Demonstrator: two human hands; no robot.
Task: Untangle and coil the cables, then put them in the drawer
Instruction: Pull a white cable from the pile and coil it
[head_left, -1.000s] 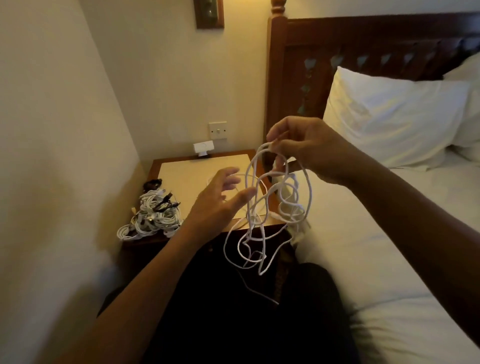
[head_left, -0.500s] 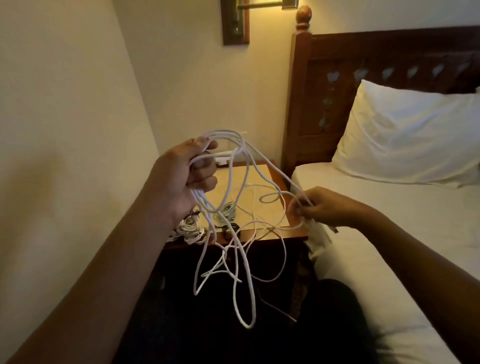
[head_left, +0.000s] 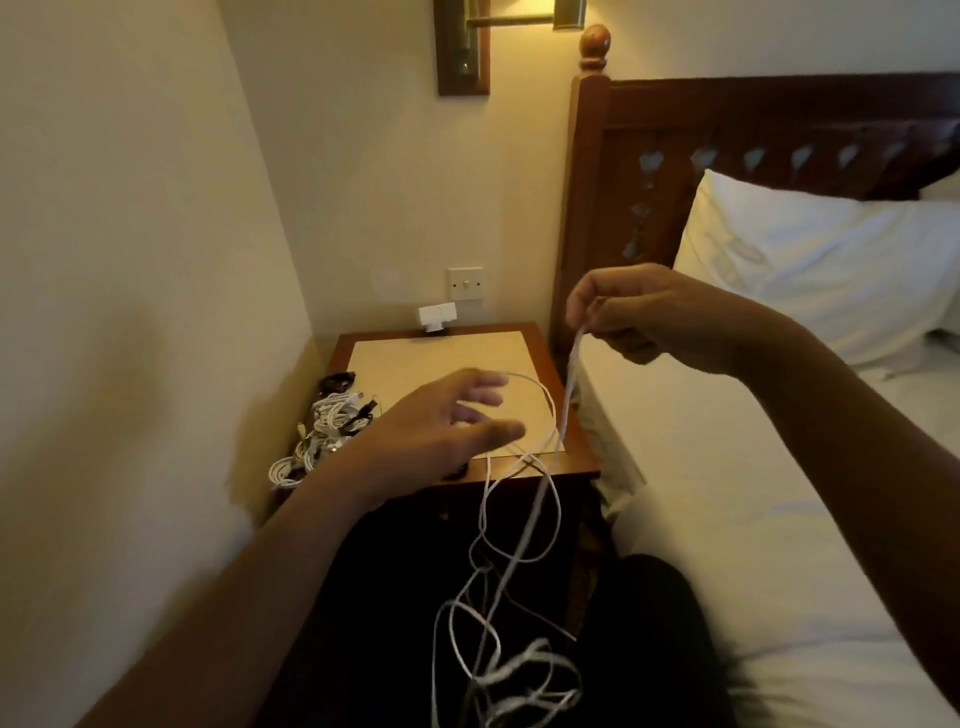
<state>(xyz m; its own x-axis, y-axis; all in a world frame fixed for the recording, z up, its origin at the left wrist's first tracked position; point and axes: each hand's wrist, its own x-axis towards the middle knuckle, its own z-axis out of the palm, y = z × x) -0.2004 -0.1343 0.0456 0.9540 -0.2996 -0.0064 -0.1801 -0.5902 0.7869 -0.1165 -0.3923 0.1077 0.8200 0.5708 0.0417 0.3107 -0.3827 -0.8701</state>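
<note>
We record right hand (head_left: 634, 317) pinching a white cable (head_left: 569, 379) mid-frame, left hand (head_left: 441, 426) open before the wooden nightstand (head_left: 441, 358), whose left edge bears a cable heap (head_left: 327, 421).

Head view, forward-down, seemingly near nightstand (head_left: 457, 353)

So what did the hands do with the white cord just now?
The left hand let go of the white cable and dropped lower, fingers open. The right hand rose, still pinching it, so it hangs down long. The pile of cables on the nightstand stayed put.
</note>
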